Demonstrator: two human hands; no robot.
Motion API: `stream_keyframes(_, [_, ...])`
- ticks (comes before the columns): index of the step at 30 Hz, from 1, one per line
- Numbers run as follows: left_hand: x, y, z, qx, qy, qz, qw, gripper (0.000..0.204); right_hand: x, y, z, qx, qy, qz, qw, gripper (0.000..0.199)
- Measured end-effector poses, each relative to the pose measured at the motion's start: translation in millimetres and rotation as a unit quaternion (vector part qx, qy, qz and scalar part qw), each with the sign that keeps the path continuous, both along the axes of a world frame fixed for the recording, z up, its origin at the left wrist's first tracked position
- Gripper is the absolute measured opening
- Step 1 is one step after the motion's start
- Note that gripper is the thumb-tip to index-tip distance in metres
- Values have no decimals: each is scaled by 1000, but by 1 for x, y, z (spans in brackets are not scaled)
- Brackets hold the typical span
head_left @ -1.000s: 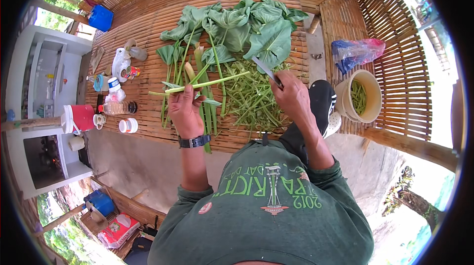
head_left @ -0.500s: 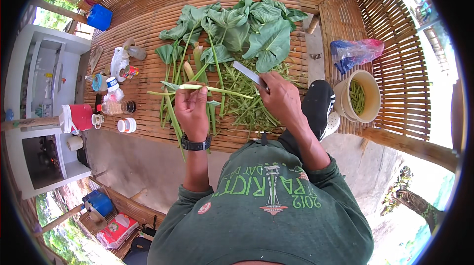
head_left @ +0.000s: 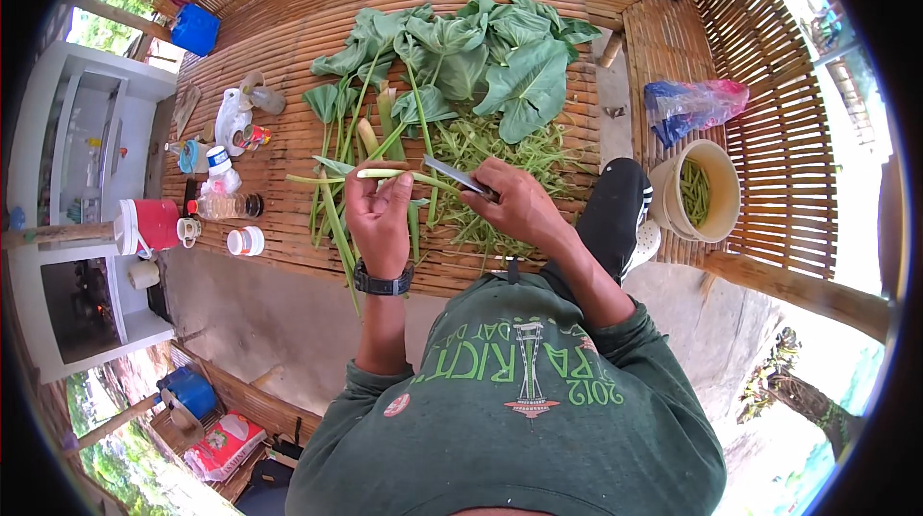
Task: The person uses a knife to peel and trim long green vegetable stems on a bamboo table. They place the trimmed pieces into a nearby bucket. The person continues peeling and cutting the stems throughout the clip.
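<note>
My left hand [head_left: 378,227] pinches a pale green leaf stalk [head_left: 385,173] between thumb and fingers, holding it crosswise above the bamboo table [head_left: 288,102]. In my right hand [head_left: 519,201] is a knife [head_left: 447,170], its broad blade pointing up and left across the stalk's right end. My right fingers hide the handle and that end of the stalk. Under and beside my left hand lie long stalks [head_left: 338,235]. A heap of thin green peelings [head_left: 500,152] spreads beneath my right hand. Large green leaves [head_left: 524,88] are piled beyond.
Right of my knee stands a beige bucket [head_left: 665,194] with cut green stalk pieces [head_left: 694,191] inside. A plastic bag [head_left: 692,107] lies on the bench. Along the table's left are a bottle [head_left: 229,206], a white jar [head_left: 246,241], a mug [head_left: 189,230] and a red jug [head_left: 154,226].
My right hand and the knife have moved left and slightly down, bringing the blade close to my left hand, over the stalk. My left hand has shifted only slightly.
</note>
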State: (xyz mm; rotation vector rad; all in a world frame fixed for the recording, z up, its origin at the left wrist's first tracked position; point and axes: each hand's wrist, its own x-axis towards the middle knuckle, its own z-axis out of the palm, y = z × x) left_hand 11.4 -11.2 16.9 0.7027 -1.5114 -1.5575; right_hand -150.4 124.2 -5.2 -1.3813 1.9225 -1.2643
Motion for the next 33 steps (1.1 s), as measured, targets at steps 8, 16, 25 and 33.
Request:
stream_keyframes(8, [22, -10, -2, 119, 5, -50, 992, 20, -5, -1, 0, 52, -262, -50, 962, 24])
stream_keyframes(16, [42, 2, -9, 87, -31, -30, 995, 18, -4, -11, -41, 47, -409, -133, 902, 19])
stream_keyframes(25, [108, 48, -51, -203, -348, 115, 908, 14, 23, -21, -36, 137, 52, 142, 979, 28])
stream_keyframes(33, [153, 61, -65, -210, -460, 153, 849, 10, 87, -46, -19, 173, 120, 250, 945, 24])
